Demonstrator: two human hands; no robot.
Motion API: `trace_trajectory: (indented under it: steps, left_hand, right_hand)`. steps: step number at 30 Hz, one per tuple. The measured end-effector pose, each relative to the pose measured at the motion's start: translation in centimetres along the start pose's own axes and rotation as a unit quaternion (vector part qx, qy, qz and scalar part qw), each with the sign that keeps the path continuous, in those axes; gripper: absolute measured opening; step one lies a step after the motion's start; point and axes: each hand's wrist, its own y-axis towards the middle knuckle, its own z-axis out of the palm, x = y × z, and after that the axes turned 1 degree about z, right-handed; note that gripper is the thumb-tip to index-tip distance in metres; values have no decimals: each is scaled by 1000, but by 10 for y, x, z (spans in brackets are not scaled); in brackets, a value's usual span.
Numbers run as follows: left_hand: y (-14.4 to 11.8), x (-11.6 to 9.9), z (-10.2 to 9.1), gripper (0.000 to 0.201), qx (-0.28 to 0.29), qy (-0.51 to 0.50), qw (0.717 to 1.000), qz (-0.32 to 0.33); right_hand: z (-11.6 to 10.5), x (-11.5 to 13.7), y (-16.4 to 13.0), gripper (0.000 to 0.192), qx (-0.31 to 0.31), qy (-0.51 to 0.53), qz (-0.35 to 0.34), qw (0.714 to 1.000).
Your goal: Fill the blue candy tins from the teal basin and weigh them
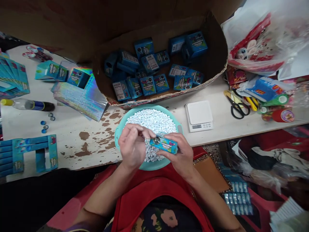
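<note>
A small blue candy box [166, 145], printed "Caramelo Macizo", is tilted over the bowl with a dark round opening in its printed face. My right hand [182, 155] grips it by its right end, thumb below and fingers above. Close against the box's left end is my left hand [132, 146], palm turned partly up and fingers curled; what lies in them, if anything, I cannot make out. Below both hands stands a turquoise bowl [118, 129] filled with small white candies [152, 117]. My hands cover part of them.
Beyond the bowl, a large cardboard box [220, 66] holds several finished candy boxes [147, 85]. A white scale [199, 116] and black scissors [238, 108] lie to the right. On the left are a bottle [29, 104], shiny sheets [79, 100] and flat blue cartons [45, 154].
</note>
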Motion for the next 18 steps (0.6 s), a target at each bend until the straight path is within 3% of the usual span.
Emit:
trace_trajectory:
  steps: [2, 4, 6, 8, 10, 12, 14, 15, 18]
  left_hand:
    - [14, 20, -11, 22, -17, 77, 997, -3]
    - [27, 45, -21, 22, 32, 258, 965, 26]
    - [36, 68, -29, 25, 151, 434, 887, 52]
    - [39, 83, -31, 31, 243, 544, 800, 67]
    - [36, 89, -31, 36, 280, 610, 738, 76]
    - [30, 90, -30, 36, 286, 650, 700, 80]
    - [24, 92, -32, 33, 274, 659, 695, 86]
    - [22, 94, -34, 30, 259, 650, 708, 89]
    - [19, 97, -40, 22, 186, 564, 800, 84]
  right_hand:
    - [-9, -3, -3, 45, 1, 14, -10, 1000]
    - [-17, -7, -7, 43, -3, 11, -8, 1000]
    - [-22, -12, -10, 40, -11, -8, 12, 1000]
    - [-25, -16, -13, 39, -15, -27, 36, 999]
    - [-26, -19, -15, 39, -18, -36, 48, 998]
    - [-27, -19, -14, 40, -23, -42, 49, 998]
    - [-27, -17, -13, 39, -26, -44, 49, 998]
    - [-27, -16, -12, 39, -28, -45, 50, 997]
    - [-26, -12, -10, 38, -28, -46, 57, 997]
